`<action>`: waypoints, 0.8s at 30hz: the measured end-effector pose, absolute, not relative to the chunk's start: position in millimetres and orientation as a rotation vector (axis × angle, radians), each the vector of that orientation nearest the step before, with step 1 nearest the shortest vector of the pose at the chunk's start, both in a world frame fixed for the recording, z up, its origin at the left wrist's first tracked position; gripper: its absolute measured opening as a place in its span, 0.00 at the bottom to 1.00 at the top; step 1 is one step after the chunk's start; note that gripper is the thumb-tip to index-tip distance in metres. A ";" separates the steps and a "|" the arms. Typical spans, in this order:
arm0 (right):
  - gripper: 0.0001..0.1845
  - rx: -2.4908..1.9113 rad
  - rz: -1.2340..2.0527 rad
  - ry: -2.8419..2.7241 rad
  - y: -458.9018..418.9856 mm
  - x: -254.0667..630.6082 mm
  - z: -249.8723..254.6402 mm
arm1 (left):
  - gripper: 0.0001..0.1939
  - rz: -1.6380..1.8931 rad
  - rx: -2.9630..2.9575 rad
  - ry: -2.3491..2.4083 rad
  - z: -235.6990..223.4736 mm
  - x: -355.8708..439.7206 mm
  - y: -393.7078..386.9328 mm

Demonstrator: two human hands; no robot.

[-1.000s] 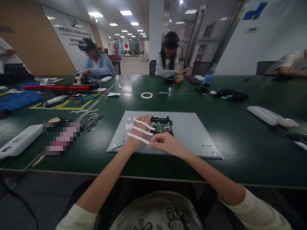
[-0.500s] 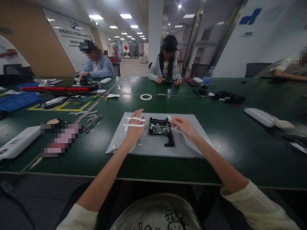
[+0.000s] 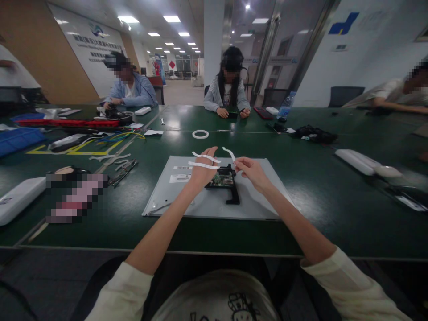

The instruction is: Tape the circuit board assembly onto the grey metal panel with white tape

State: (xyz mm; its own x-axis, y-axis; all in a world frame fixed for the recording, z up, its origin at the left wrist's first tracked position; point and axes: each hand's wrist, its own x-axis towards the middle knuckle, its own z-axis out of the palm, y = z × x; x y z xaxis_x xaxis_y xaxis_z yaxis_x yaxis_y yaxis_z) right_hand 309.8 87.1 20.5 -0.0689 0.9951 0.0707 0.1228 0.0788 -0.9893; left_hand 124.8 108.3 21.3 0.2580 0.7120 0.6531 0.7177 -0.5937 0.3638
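My left hand (image 3: pixel 203 174) reaches over the left part of a circuit board (image 3: pixel 224 179) in a black frame (image 3: pixel 236 195), its fingers stretched out. Two white tape strips (image 3: pixel 204 165) lie across the back of this hand, their ends sticking out. To the right, my right hand (image 3: pixel 250 171) pinches one end of another white tape strip (image 3: pixel 228 154), which curves up and to the left. Under both hands is a flat grey panel (image 3: pixel 267 196); the black frame rests on it. Part of the board is hidden behind my left hand.
A white tape roll (image 3: pixel 200 134) lies beyond the panel. Left are a white power bank (image 3: pixel 23 198), cut white strips (image 3: pixel 115 159), wires and a blue tray (image 3: pixel 20 140). On the right lies a white device (image 3: pixel 359 164). Co-workers sit across the green table (image 3: pixel 314 187).
My left hand has moved right, from beside the board to over its left part, carrying the two strips on its back. The strip in my right hand now stands up, clearly visible.
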 end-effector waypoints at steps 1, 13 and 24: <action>0.14 -1.229 1.166 -1.374 87.4 309.4 20.2 | 0.21 -1.277 -2.485 -1.420 18.7 124.3 107.5; 0.07 -1.525 1.254 -1.441 77.2 315.0 11.5 | 0.18 -0.776 -2.774 -1.318 -3.5 130.5 114.5; 0.14 -1.756 0.691 -1.873 77.6 314.5 2.6 | 0.14 -0.459 -2.798 -1.258 -6.0 130.8 115.7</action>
State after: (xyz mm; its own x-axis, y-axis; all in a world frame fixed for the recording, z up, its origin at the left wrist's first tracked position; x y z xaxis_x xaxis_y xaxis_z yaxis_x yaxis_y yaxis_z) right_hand 314.5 77.6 2.6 -0.0635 0.9980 0.0031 0.7567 0.0501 -0.6519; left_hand 130.8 115.7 -6.0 0.6273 0.7256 0.2827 0.7373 -0.6703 0.0845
